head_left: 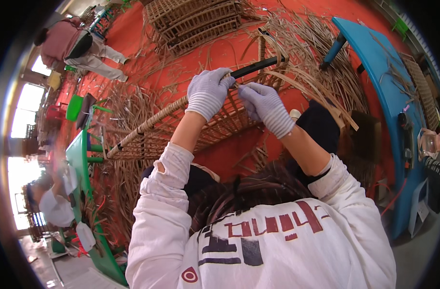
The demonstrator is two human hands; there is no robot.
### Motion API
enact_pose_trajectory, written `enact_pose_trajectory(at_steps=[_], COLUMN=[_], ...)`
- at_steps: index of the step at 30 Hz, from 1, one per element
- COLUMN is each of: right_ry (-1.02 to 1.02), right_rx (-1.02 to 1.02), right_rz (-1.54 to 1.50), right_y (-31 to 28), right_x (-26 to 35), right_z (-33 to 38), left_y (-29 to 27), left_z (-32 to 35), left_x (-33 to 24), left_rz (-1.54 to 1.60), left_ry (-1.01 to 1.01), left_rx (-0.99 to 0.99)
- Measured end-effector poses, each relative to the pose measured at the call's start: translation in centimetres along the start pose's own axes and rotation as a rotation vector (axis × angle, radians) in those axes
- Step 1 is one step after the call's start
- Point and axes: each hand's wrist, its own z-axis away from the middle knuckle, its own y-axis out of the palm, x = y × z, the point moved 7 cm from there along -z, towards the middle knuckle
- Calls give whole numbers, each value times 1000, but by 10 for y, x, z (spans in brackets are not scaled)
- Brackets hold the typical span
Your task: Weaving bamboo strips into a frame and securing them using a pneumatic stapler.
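Note:
Both my hands wear white knit gloves and are raised in front of me. My left hand (208,94) is closed around the wrapped rim of a woven rattan frame (191,132), where a black rod (256,66) sticks out to the right. Just beside it, my right hand (265,108) pinches a thin rattan strip at the same rim. The frame slants from lower left to upper right over my lap. Whether the left hand also grips the black rod I cannot tell.
Loose rattan strips (306,43) litter the red floor. Stacked wicker frames (196,19) lie ahead. A blue table (374,53) stands at right, a green bench (77,154) at left. One person (70,43) sits far left, another person (53,202) nearer left.

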Motion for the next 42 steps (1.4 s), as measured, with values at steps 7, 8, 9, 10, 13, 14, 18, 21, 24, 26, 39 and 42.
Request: enact_pose_trajectory(at_steps=[7, 8, 9, 10, 13, 14, 18, 21, 24, 26, 39, 42], right_ry=[53, 16, 6, -56, -234, -323, -1132, -1061, -928, -878, -459, -371], right_rx=[97, 128, 123, 156, -30, -95, -157, 20, 52, 37, 92, 160], right_rz=[-39, 2, 66, 76, -16, 254, 1090, 1123, 1022, 942, 1299, 1405], right_y=[-1, -1, -2, -5, -34, -41, 3, 10, 7, 5, 16, 20], right_x=[36, 43, 48, 57, 81, 91, 98, 84, 78, 79, 74, 71], right_z=[20, 21, 20, 21, 12, 6, 10, -13, -27, -32, -82, -92], left_y=[-7, -5, -6, -7, -7, -7, -7, -8, -7, -6, -2, -4], left_z=[13, 14, 15, 16, 15, 15, 16, 16, 18, 19, 29, 32], left_x=[-21, -22, -24, -25, -25, -24, -25, -25, -25, -26, -23, -24], left_rz=[-54, -51, -63, -72, -74, -72, -125, -114, -99, -94, -58, -37], left_ry=[156, 136, 131, 135, 127, 122, 145, 155, 153, 160, 168, 155], left_rx=[-148, -144, -181, -219, -259, -267, -308, -315, -305, -323, -455, -474])
